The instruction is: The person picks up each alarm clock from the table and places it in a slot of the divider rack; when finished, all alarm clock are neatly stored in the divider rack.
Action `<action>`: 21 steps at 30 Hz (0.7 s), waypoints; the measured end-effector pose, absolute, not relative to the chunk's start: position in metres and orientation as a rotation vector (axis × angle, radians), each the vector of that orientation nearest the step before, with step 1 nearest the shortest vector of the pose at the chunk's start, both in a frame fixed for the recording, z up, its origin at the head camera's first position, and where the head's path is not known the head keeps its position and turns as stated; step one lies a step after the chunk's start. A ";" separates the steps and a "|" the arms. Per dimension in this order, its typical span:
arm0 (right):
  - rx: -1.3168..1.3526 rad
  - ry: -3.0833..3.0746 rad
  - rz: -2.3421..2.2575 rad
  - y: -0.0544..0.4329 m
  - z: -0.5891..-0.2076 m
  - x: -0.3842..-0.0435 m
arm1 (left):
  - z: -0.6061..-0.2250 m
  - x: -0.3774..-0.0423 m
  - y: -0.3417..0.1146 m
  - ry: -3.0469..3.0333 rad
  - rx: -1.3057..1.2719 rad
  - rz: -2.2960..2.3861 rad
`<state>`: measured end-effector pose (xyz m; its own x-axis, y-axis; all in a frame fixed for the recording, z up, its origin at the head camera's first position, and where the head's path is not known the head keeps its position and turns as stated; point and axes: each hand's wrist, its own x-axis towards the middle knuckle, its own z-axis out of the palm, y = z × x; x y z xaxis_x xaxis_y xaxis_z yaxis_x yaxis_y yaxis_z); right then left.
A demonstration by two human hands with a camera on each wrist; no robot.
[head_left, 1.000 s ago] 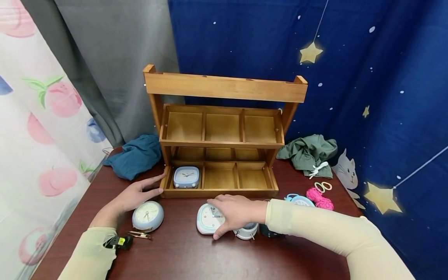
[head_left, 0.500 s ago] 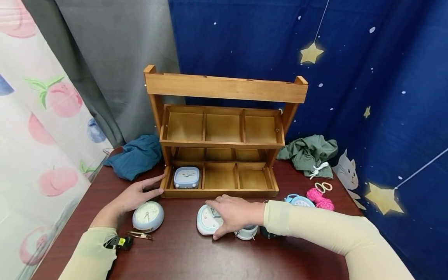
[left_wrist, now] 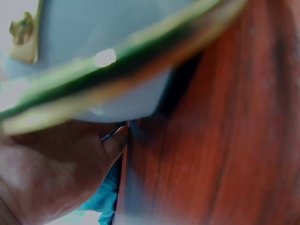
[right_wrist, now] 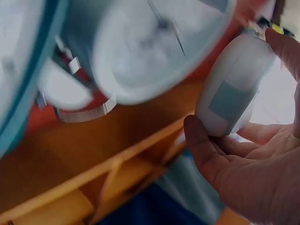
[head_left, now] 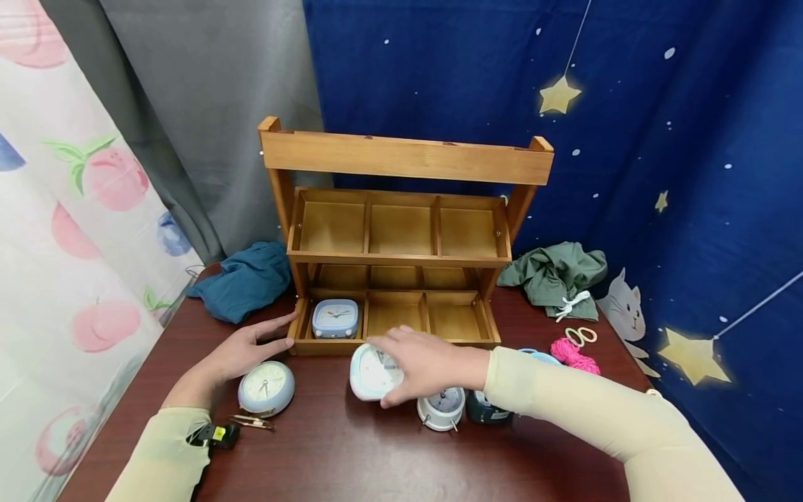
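Note:
My right hand (head_left: 433, 366) grips a white alarm clock (head_left: 374, 373) with a pale blue edge, holding it above the table in front of the wooden shelf (head_left: 404, 155). In the right wrist view, thumb and fingers pinch the sides of this clock (right_wrist: 236, 84). My left hand (head_left: 241, 353) touches the lower left corner of the shelf with extended fingers. Just below that hand stands a round pale blue clock (head_left: 266, 388). A squarish blue clock (head_left: 335, 318) sits in the lower left compartment.
Right of the held clock stand a white twin-legged clock (head_left: 441, 408) and a dark clock (head_left: 489, 408). A light blue clock (head_left: 542, 356) is partly behind the right sleeve. Pink yarn (head_left: 574, 355), hair ties (head_left: 580, 336), a green cloth (head_left: 555, 275) and a teal cloth (head_left: 245, 279) lie around the shelf.
My right hand has lifted the white alarm clock off the table and moved it slightly toward the shelf, uncovering more of the clocks beside it. My left hand stays at the shelf corner.

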<state>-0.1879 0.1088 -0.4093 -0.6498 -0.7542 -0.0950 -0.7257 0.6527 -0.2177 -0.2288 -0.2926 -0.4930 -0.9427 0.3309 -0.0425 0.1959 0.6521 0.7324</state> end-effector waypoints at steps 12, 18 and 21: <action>-1.200 2.882 -0.213 0.123 -0.390 -0.243 | -0.494 -0.229 -0.295 2.710 0.447 1.158; -1.143 2.914 -0.124 0.126 -0.400 -0.269 | -0.495 -0.229 -0.293 2.696 0.445 1.174; -1.113 2.904 -0.131 0.126 -0.404 -0.277 | -0.495 -0.230 -0.293 2.698 0.455 1.175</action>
